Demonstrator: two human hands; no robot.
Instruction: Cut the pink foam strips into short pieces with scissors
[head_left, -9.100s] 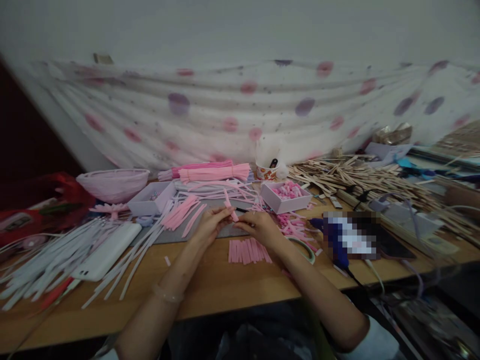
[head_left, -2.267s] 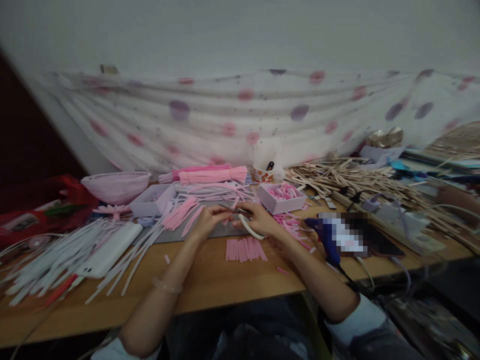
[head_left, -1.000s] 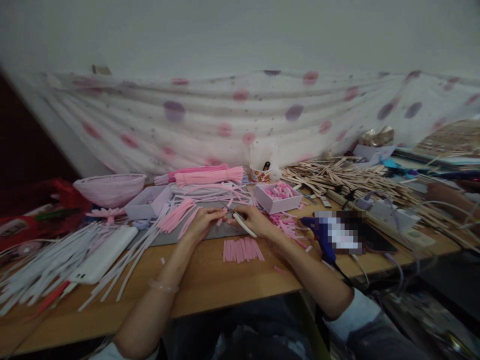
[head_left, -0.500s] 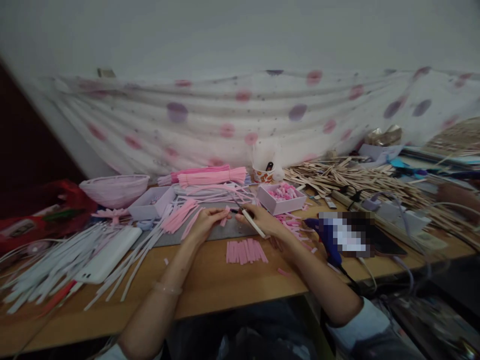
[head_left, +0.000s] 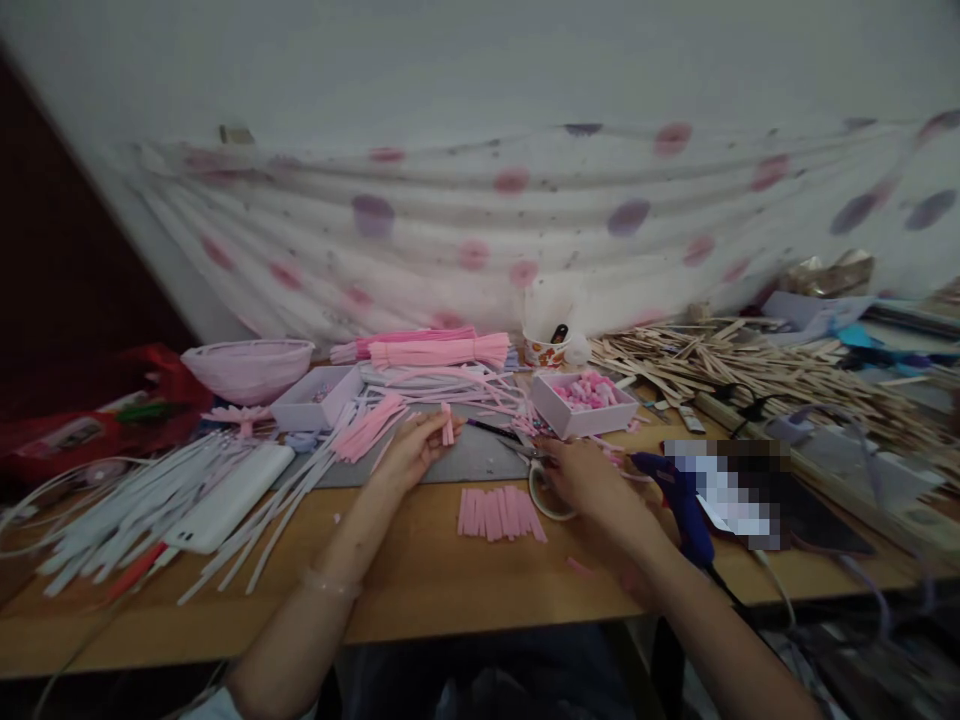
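Observation:
My left hand (head_left: 414,448) pinches a short pink strip (head_left: 448,424) between thumb and fingers, above the grey mat (head_left: 465,462). My right hand (head_left: 589,478) is closed at the scissors (head_left: 541,496); their light handle loop shows beside its fingers and the blades point left over the mat. The fingertips are partly hidden by the hand. A dark, thin tool (head_left: 491,430) lies on the mat between the hands. Just in front, a row of short pink strips (head_left: 501,514) rests on the wooden table.
Behind the mat lie pink strip bundles (head_left: 442,350). A white box of pink pieces (head_left: 585,405) stands right of them, with a blue glue gun (head_left: 679,505) nearer. White strips (head_left: 127,510) and a woven bowl (head_left: 247,370) are left. Wooden sticks (head_left: 720,355) are heaped back right.
My right hand has moved right and down with the scissors, away from my left hand, turning their handle loop into view. My left hand still holds the pink strip. The view has shifted slightly.

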